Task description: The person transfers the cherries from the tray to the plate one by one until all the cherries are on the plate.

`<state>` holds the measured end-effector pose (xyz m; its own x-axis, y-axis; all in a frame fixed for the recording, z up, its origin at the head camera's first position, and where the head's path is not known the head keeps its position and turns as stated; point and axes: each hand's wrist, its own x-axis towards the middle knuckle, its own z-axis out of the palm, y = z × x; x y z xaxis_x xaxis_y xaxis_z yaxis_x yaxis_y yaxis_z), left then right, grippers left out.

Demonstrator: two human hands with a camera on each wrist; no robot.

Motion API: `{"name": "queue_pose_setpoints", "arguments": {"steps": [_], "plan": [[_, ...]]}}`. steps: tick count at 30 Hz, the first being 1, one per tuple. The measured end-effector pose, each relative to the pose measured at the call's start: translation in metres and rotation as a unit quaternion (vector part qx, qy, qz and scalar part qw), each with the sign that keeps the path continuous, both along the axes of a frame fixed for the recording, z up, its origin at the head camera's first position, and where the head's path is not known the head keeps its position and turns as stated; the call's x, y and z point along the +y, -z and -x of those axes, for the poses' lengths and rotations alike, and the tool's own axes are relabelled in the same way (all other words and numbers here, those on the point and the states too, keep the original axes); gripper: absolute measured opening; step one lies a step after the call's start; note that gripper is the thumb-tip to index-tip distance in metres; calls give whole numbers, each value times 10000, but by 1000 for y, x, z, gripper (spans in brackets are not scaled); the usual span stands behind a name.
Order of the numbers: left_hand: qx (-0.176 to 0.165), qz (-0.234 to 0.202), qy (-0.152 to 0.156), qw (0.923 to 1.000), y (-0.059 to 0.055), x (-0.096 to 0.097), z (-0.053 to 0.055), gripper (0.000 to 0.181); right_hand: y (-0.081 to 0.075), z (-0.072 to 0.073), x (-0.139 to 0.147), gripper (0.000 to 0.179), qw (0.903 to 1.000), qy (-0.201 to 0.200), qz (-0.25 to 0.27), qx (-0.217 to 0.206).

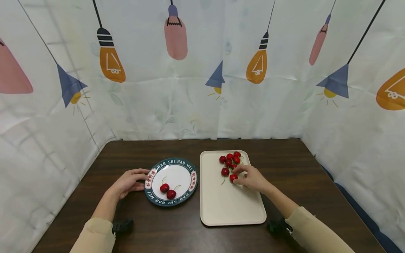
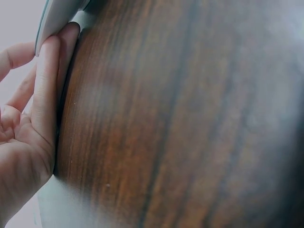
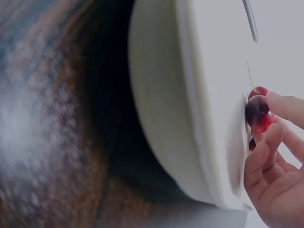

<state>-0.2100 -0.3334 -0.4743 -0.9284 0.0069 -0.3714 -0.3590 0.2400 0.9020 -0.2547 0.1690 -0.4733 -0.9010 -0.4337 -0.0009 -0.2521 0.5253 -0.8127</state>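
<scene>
My left hand [image 1: 129, 181] is at the left rim of a round plate [image 1: 172, 169] with a white centre and a dark green lettered border. In the left wrist view, fingers [image 2: 46, 80] lie low by the table under the plate's edge [image 2: 56, 19], another digit above it. Two red cherries [image 1: 171, 194] with stems rest on the plate. Over the beige tray [image 1: 232, 207], my right hand [image 1: 251, 178] pinches a cherry [image 1: 233, 178] between thumb and fingers. That dark red cherry [image 3: 257, 108] shows at the fingertips in the right wrist view.
Several more cherries [image 1: 229, 163] cluster at the tray's far end, just beyond my right fingers. Plate and tray stand side by side on a dark wooden table [image 1: 139, 151]. A white curtain [image 1: 196, 105] printed with lamps hangs around the table's back and sides.
</scene>
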Motion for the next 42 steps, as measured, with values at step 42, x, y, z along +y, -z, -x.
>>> {"name": "queue_pose_setpoints", "arguments": {"steps": [42], "plan": [[68,-30,-42,10000,4,-1,-2,52,-26,-5,-4,28,9998,-165,54,-29]]}}
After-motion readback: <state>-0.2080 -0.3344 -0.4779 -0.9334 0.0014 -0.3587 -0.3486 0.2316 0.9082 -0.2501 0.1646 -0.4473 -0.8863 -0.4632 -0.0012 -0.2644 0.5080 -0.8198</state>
